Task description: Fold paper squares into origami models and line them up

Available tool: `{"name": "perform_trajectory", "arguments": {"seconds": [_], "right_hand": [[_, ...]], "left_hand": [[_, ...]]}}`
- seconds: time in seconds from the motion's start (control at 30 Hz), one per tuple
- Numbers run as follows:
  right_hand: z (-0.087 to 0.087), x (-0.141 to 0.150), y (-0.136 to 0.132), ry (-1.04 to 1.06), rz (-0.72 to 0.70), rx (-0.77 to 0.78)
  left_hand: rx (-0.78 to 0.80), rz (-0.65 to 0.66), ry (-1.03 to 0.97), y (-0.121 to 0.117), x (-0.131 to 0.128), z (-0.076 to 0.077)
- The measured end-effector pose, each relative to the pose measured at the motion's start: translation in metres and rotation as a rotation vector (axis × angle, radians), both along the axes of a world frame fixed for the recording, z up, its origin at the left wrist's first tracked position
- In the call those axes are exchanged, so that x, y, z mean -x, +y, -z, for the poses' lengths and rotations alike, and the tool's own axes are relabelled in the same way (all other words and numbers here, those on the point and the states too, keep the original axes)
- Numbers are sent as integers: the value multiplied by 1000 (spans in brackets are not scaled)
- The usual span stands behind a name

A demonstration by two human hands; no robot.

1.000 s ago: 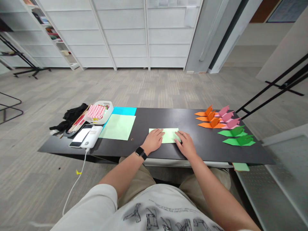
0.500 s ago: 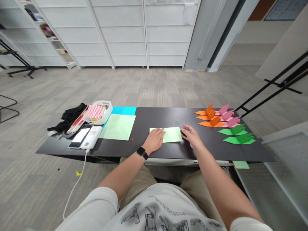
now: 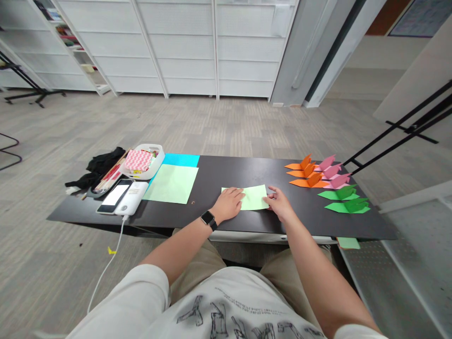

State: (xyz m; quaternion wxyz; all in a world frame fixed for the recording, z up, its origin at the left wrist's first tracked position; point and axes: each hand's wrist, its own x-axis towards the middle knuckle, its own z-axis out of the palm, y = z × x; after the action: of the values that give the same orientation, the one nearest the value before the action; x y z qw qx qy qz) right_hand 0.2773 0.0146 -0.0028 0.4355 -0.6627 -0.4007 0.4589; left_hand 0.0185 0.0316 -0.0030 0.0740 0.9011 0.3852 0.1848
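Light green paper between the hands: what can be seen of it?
The light green paper is a plain, thin-looking rectangle, wider than deep, lying on the dark tabletop. The left hand rests over its left part, hiding some of it; the right hand is at its right edge, which looks slightly lifted.

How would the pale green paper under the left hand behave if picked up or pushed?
The pale green paper looks thin, so it is probably light and floppy. The dark tabletop looks smooth, so the sheet might slide easily without the left hand on it.
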Motion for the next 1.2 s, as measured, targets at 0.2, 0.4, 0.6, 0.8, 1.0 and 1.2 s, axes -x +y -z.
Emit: {"name": "perform_trajectory", "arguments": {"seconds": [0.2,0.4,0.6,0.8,1.0,1.2], "right_hand": [[-12,-25,-17,139,5,-41],[-1,-14,-33,-111,-94,-288],[10,9,-37,-701,-89,-477],[14,19,-38,-958,-141,-470],[18,24,-35,-1060,-209,-540],[13,42,-29,-1163,-356,-530]], "left_hand": [[-26,39,42,2,-43,-5],[-36,-6,12,-1,-64,-3],[-3,44,-46,-3,-46,-4],[1,-35,-105,-20,4,-9],[32,-61,-104,-30,22,-1],[26,-85,-134,-30,20,2]]}}
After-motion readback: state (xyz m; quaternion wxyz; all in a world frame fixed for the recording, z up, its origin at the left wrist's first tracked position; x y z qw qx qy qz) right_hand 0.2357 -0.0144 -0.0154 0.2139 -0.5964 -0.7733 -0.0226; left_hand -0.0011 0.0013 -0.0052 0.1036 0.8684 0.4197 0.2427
